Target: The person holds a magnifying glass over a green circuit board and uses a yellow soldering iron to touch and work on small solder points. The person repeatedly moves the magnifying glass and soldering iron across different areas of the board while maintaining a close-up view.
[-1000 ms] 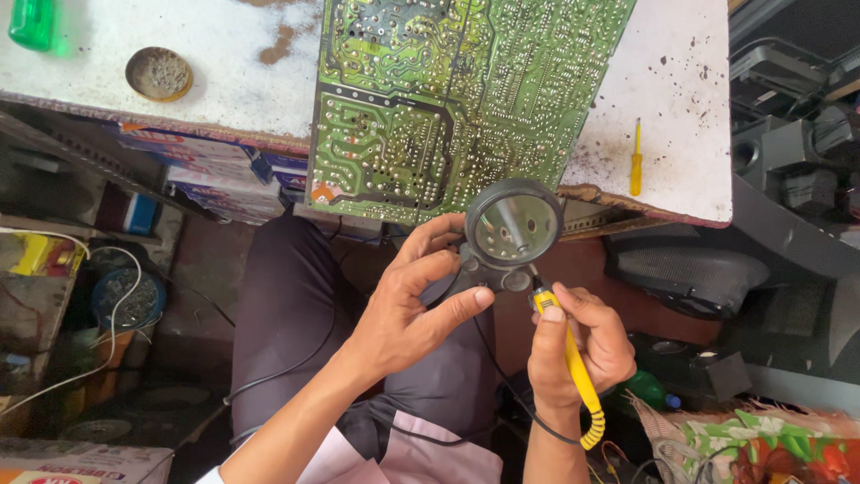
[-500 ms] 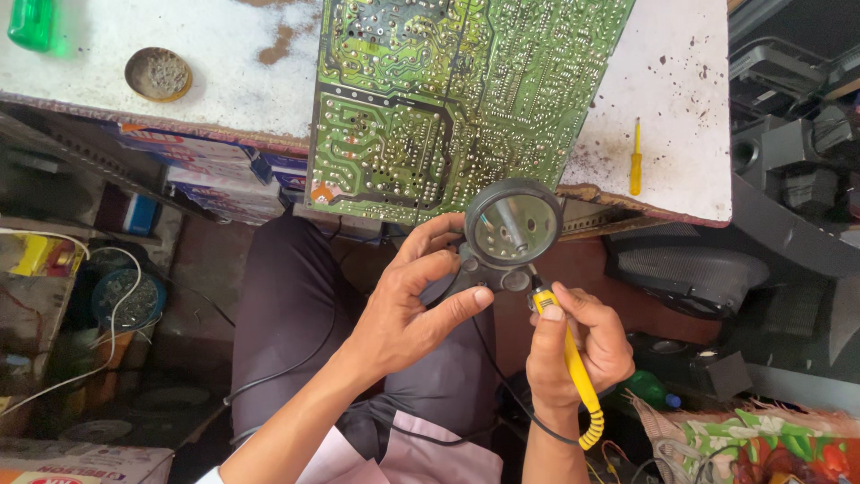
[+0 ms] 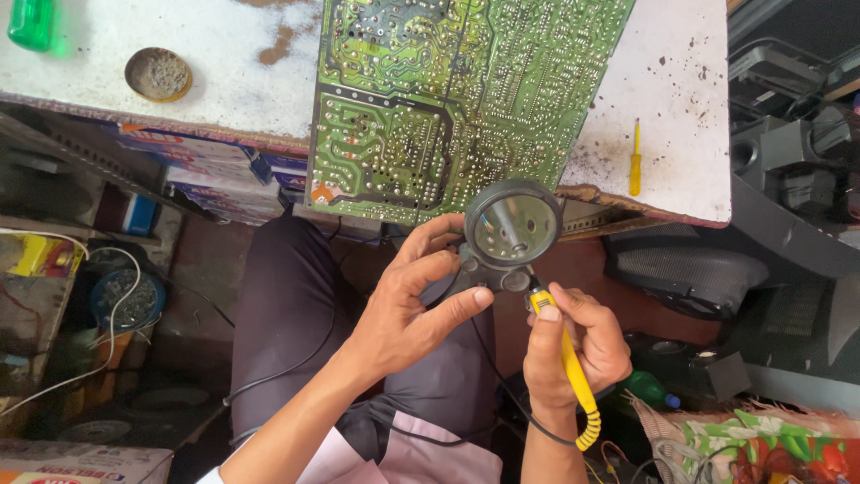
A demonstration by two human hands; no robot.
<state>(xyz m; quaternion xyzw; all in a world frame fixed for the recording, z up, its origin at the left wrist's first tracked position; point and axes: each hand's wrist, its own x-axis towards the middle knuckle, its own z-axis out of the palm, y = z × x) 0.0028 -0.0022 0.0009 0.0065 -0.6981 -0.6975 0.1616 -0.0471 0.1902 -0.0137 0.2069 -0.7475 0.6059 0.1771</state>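
A white, stained tabletop (image 3: 224, 54) is carrying a large green circuit board (image 3: 448, 99), solder side up, which is overhanging the near edge. Towards the right edge a small yellow screwdriver (image 3: 634, 159) is lying, its long axis running from far to near. Near the far left corner a round metal tin (image 3: 158, 73) is sitting, with a green bottle (image 3: 30, 21) beyond it at the corner itself.

Below the near edge, over the person's lap, the left hand (image 3: 408, 314) is wrapping its fingers around the dark handle of a round magnifier (image 3: 512, 226), whose lens is facing up just beside the board's overhang. The right hand (image 3: 573, 345) is closing in a pen-like grasp around a yellow soldering iron (image 3: 566, 354); its long axis is tilting, tip pointing up-left to the magnifier's base, cord end trailing towards the person.
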